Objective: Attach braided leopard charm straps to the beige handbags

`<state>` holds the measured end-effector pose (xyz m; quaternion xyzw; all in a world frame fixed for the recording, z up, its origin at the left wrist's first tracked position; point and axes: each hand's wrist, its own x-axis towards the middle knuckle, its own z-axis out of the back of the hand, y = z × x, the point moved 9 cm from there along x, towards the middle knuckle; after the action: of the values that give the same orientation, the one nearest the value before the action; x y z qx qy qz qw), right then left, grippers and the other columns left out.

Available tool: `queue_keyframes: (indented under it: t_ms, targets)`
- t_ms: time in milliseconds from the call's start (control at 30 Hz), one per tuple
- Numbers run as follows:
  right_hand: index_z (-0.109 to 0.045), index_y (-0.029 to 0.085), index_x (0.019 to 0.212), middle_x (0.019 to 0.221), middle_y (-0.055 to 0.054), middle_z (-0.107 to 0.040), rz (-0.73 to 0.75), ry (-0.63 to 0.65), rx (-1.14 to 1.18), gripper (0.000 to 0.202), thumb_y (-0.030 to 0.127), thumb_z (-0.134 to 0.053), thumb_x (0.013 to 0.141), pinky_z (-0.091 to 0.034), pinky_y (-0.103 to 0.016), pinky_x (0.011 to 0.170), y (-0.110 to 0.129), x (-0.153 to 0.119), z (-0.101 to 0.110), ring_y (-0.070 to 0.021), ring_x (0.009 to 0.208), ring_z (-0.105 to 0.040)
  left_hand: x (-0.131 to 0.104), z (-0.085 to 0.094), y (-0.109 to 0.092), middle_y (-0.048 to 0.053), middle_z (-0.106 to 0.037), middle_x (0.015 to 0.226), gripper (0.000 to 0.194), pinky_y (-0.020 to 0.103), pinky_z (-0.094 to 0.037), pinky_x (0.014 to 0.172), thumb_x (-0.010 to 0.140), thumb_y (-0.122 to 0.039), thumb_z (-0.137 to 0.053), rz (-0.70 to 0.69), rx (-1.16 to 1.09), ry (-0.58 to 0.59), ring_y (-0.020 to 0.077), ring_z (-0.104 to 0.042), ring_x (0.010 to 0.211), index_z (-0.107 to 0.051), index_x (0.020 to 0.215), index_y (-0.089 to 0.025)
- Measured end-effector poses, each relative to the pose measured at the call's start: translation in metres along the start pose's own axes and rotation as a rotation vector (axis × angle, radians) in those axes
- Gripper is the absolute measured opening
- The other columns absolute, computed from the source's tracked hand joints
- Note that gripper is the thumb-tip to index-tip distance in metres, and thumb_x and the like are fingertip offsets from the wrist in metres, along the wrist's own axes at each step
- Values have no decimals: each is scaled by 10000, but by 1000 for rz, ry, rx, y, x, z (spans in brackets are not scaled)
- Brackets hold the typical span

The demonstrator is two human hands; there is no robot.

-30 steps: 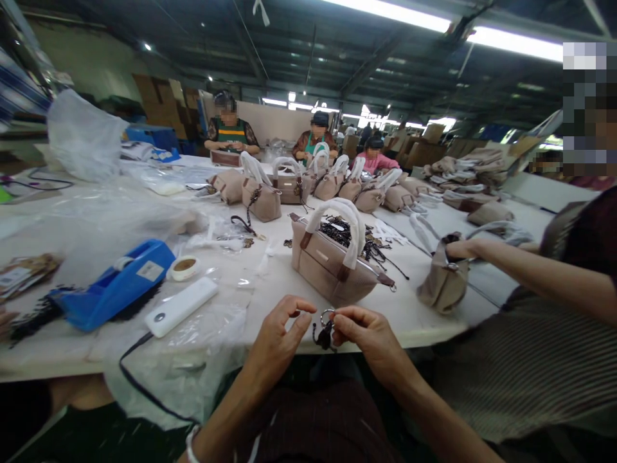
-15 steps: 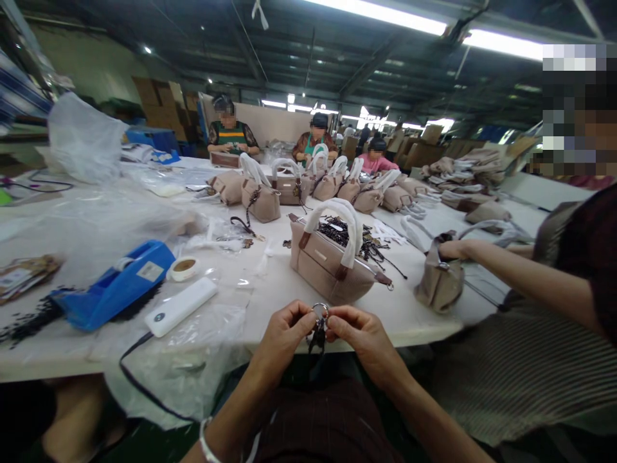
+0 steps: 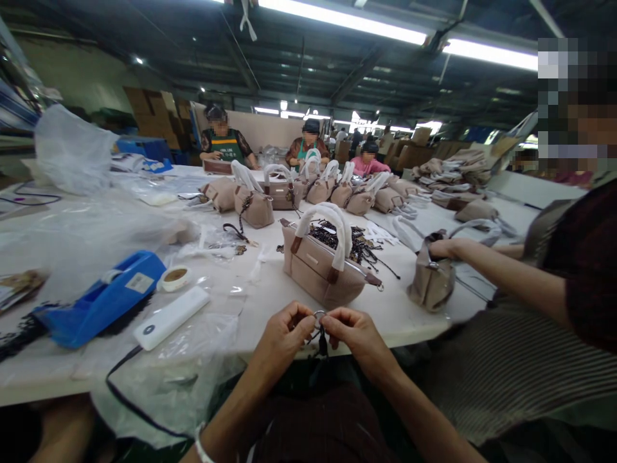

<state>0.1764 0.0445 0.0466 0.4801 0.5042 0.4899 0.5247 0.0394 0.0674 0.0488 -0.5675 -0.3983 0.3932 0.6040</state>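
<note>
At the table's front edge, my left hand [image 3: 292, 329] pinches one side of a small metal ring [image 3: 319, 313] between thumb and finger. My right hand [image 3: 355, 334] is closed on the other side, its fingertips covering part of the ring. A dark strap-like piece [image 3: 322, 345] hangs from the ring below my fingers; its exact kind is hard to make out. Just beyond my hands stands a beige handbag [image 3: 315, 278] with brown leather trim. White wrapping covers its upright handles [image 3: 345, 235].
On the left are a blue tape dispenser [image 3: 103, 299], a tape roll [image 3: 174, 278], a white power bank [image 3: 172, 317] and plastic bags [image 3: 72, 225]. Black cords [image 3: 364, 247] are heaped behind the handbag. At right a co-worker's hand reaches into another bag [image 3: 432, 280]. More handbags [image 3: 254, 207] stand farther back.
My right fingertips have come closer to the left ones and now cover more of the ring. The dark piece has shifted slightly. The whole view has moved a little.
</note>
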Motion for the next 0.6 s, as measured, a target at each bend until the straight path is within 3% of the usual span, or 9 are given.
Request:
queue_keyframes:
  t_ms: [100,333,600]
  targets:
    - [-703,136,742,591,10,-585,13,22,14,376,512,-727,742,-384,-227,542,-2,1,3,-109,555,-489,4,-5,-1,1,-613,645,319,235,-418,572,791,-470,-660,29,-28,43,129,-537,595,-619,759,-155]
    - [-738,173,905,876,-48,-687,246,-122,-77,313,467,-664,826,-469,-293,764,8,-4,18,-191,826,-603,10,-19,11,14,-645,642,385,222,-428,535,738,-506,-718,89,-289,27,118,-573,568,-582,754,-147]
    - [-711,160,811,771,-39,-668,286,-229,-44,348,488,-609,864,-475,-263,675,15,-12,28,-176,736,-600,19,-41,9,10,-639,632,366,221,-447,512,736,-476,-745,75,-362,18,124,-581,570,-595,753,-142]
